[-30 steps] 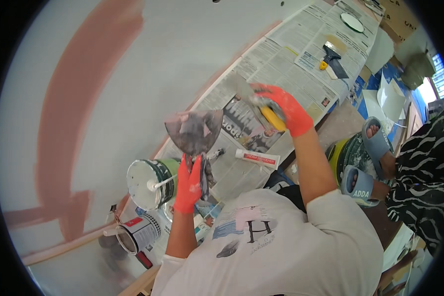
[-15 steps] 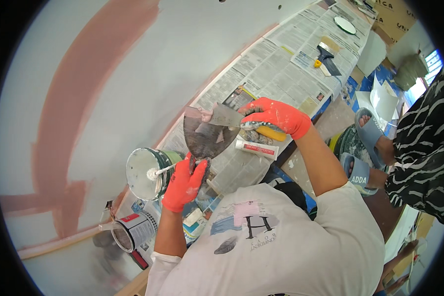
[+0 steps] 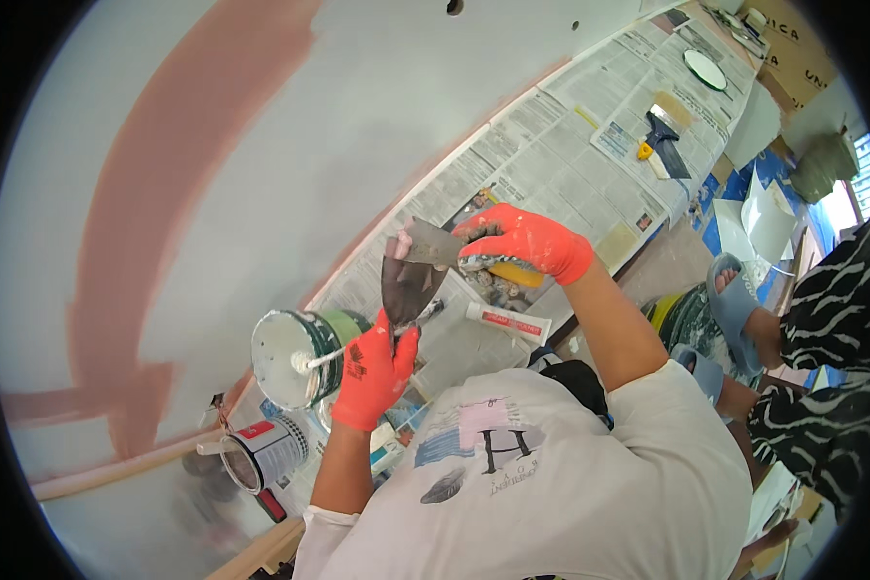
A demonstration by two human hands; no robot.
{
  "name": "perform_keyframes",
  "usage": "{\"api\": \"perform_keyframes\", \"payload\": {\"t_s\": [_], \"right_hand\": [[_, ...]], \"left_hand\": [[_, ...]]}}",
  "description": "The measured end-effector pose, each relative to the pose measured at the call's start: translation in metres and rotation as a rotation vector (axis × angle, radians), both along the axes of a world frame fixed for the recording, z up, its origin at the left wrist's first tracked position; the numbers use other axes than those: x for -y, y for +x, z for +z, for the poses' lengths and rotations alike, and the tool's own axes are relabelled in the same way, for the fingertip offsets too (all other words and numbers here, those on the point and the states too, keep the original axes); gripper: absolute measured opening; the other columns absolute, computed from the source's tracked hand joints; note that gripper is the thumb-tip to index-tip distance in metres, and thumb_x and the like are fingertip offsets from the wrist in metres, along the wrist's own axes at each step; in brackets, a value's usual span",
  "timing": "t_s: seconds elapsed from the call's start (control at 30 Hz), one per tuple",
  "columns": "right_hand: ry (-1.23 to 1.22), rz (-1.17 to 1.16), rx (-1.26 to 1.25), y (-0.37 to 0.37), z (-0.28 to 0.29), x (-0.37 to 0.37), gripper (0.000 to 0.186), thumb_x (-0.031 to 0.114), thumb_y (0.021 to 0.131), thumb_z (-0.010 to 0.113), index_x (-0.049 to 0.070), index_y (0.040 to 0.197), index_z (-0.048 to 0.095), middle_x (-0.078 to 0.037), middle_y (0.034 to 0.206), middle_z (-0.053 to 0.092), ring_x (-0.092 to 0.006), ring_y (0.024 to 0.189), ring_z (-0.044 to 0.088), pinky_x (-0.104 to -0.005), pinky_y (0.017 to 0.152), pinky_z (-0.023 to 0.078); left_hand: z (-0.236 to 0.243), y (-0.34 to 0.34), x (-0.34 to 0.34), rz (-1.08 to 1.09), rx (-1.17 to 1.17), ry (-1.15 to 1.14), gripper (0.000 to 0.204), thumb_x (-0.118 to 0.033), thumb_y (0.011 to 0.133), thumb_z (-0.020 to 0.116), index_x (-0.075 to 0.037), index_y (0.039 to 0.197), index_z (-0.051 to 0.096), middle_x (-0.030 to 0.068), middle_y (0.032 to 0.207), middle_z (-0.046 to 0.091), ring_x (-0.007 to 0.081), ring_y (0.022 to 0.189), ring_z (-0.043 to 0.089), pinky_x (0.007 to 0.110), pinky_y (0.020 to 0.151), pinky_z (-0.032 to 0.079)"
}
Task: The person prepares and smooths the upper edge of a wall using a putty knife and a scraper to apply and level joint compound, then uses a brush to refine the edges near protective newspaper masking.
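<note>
My right hand (image 3: 532,244), in an orange-red glove, grips a putty knife (image 3: 432,244) with a yellow handle. Pink filler clings to the far end of its blade. In my left hand (image 3: 375,375), gloved alike, is a dark, smeared flat plate (image 3: 411,290), pinched at its lower edge and tilted. The knife's blade lies over the plate's upper part, seemingly touching it. Just below my right hand a white and red squeeze tube (image 3: 508,322) lies on the newspaper (image 3: 541,179). Beside my left hand stands a white-lidded pail (image 3: 280,358) with a rope-like handle.
A tin can (image 3: 264,454) stands lower left. Further along the newspaper are a wide brush (image 3: 669,114), a scraper (image 3: 667,162) and a white round lid (image 3: 705,70). The wall (image 3: 261,174) bears pink filler bands. At right, another person's sandalled feet (image 3: 735,300) rest by a bucket (image 3: 684,319).
The plate has turned in my left hand and shows narrower. My right hand has shifted slightly left with the putty knife. The whole view has shifted a little.
</note>
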State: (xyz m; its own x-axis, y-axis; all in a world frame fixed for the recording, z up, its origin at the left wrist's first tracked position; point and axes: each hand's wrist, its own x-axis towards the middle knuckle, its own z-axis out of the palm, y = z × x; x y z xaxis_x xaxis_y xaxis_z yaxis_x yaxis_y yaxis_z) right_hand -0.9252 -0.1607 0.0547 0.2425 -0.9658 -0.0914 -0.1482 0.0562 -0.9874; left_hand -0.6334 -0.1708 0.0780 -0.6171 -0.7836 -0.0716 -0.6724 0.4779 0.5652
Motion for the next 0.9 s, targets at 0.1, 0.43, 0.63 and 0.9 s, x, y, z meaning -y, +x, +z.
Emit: {"api": "perform_keyframes", "payload": {"t_s": [0.1,0.43,0.63,0.9], "right_hand": [[0.033,-0.113,0.004,-0.025,0.013,0.014,0.028,0.016,0.089,0.059,0.015,0.114,0.069,-0.007,0.129,0.057,-0.0257,0.118,0.052,-0.0353,0.1,0.042],[0.007,-1.001,0.28,-0.257,-0.096,0.105,0.04,0.023,0.091,0.058,0.012,0.129,0.057,-0.003,0.075,0.057,-0.0155,0.064,0.058,-0.0292,0.057,0.048],[0.007,-1.253,-0.543,-0.426,-0.169,0.166,0.049,0.03,0.089,0.052,0.015,0.135,0.052,-0.012,0.1,0.068,-0.0286,0.095,0.065,-0.0387,0.085,0.05],[0.224,-1.205,-0.694,-0.516,-0.186,0.225,0.04,0.031,0.09,0.047,0.015,0.126,0.057,-0.012,0.124,0.061,-0.0292,0.119,0.054,-0.0397,0.1,0.041]], "left_hand": [[-0.018,-0.011,0.004,-0.095,0.042,-0.162,0.036,-0.018,0.089,0.062,0.003,0.118,0.055,0.0157,0.068,0.059,0.0316,0.06,0.06,0.04,0.055,0.045],[-0.189,-0.101,0.093,0.149,-0.385,0.301,0.022,-0.018,0.099,0.046,0.001,0.104,0.055,0.0101,0.084,0.061,0.0188,0.07,0.058,0.033,0.068,0.05],[-0.197,-0.146,0.118,0.211,-0.217,0.358,0.028,-0.021,0.095,0.053,0.005,0.103,0.06,0.0157,0.091,0.067,0.0242,0.083,0.062,0.035,0.076,0.047],[-0.212,-0.133,0.126,0.154,0.081,0.226,0.034,-0.029,0.091,0.056,0.004,0.1,0.06,0.0206,0.083,0.064,0.0401,0.077,0.059,0.044,0.069,0.044]]}}
